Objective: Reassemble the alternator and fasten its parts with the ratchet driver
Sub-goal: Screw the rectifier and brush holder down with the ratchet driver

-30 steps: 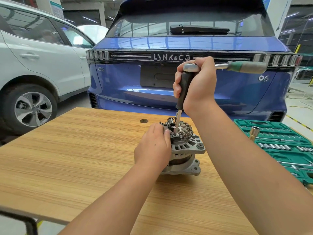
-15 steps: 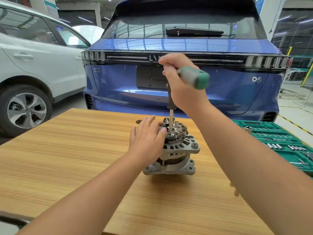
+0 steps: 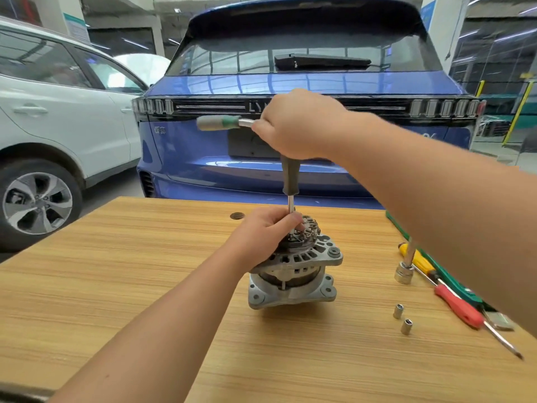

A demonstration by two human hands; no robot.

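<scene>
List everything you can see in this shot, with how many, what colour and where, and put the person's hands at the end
alternator: one, grey metal, upright mid-table
ratchet driver: one, black shaft, green and grey handle pointing left, standing on the alternator's top
table: one, light wood, foreground
loose sockets: two, silver, right of the alternator
large socket on a bar: one, silver, table's right side
screwdrivers: two, one red and one yellow, table's right side
tool case: one, green, right edge, mostly hidden
cars: two, blue behind the table, white at left
left hand: one, fingers around the driver's tip on the alternator
right hand: one, gripping the driver's head
</scene>
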